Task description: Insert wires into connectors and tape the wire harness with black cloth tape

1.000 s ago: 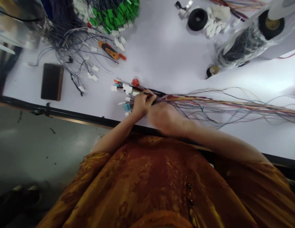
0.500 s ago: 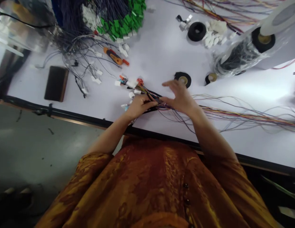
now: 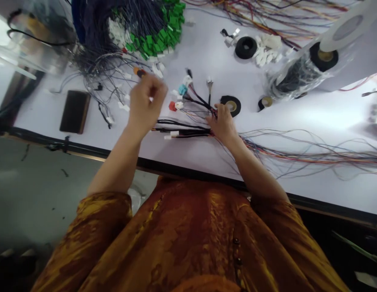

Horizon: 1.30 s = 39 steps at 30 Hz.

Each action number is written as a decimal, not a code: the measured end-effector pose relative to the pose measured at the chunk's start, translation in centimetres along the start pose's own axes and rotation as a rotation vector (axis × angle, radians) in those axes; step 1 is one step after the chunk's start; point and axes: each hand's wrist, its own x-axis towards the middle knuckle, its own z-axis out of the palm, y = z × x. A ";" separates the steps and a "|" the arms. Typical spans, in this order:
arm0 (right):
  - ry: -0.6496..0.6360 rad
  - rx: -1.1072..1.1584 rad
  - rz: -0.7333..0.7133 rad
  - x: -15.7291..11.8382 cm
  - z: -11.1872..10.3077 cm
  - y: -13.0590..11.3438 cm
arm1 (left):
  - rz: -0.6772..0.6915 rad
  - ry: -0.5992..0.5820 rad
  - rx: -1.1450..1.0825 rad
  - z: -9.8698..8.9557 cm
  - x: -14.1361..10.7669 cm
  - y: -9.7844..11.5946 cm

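Observation:
My right hand [image 3: 223, 123] is closed around the bundle of a wire harness [image 3: 200, 132]. On the left the harness fans into black-sleeved branches ending in white, red and teal connectors [image 3: 183, 89]. Beyond my right hand, loose coloured wires [image 3: 298, 154] trail to the right. My left hand [image 3: 147, 101] is off the harness, bent and blurred, over an orange-and-black handled tool [image 3: 140, 72]. That hand covers most of the tool, and its fingertips are hidden, so I cannot see whether they touch it. A black tape roll [image 3: 231, 106] lies against my right fingertips.
A dark phone [image 3: 74, 112] lies at the left, near thin grey wires with white connectors. Green connectors [image 3: 158, 38] on dark wires sit at the back. Another black roll [image 3: 246, 47], white connectors [image 3: 269, 48] and plastic-wrapped tape rolls [image 3: 300, 73] stand farther right.
My left hand has let go of the harness and moved up and left, over the orange tool. My right hand has closed on the bundle, whose branches are now spread out.

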 end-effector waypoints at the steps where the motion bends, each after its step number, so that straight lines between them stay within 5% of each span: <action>1: 0.034 -0.057 -0.059 -0.3 0.1 -0.6 | -0.011 -0.066 0.086 0.3 -0.5 -1.4; 5: -0.080 -0.190 -0.160 -0.3 0.9 -3.7 | -0.015 -0.245 0.354 3.0 -0.4 -6.9; 8: -0.149 -0.257 -0.139 1.0 2.0 -5.5 | -0.009 -0.316 0.522 3.8 0.9 -8.4; 13: -0.162 -0.248 -0.264 0.6 2.8 -7.1 | -0.061 -0.448 0.418 0.8 -0.7 -6.1; 20: -0.254 0.011 -0.359 -1.1 1.8 -9.2 | -0.157 -0.280 -0.240 -1.9 -3.6 -2.5; 28: -0.129 0.028 -0.274 -2.2 1.4 -8.5 | -0.528 -0.056 -0.897 2.5 -4.1 -1.1; 34: -0.104 -0.004 -0.366 -2.7 1.3 -6.0 | -0.570 0.074 -0.959 3.5 -4.9 -1.4; 37: 0.112 0.077 -0.297 -1.5 -0.3 -1.9 | -0.563 0.102 -0.932 3.2 -4.8 -1.8; 39: 0.321 0.043 -0.019 0.3 -1.5 1.3 | -0.538 0.113 -0.921 3.1 -4.6 -1.9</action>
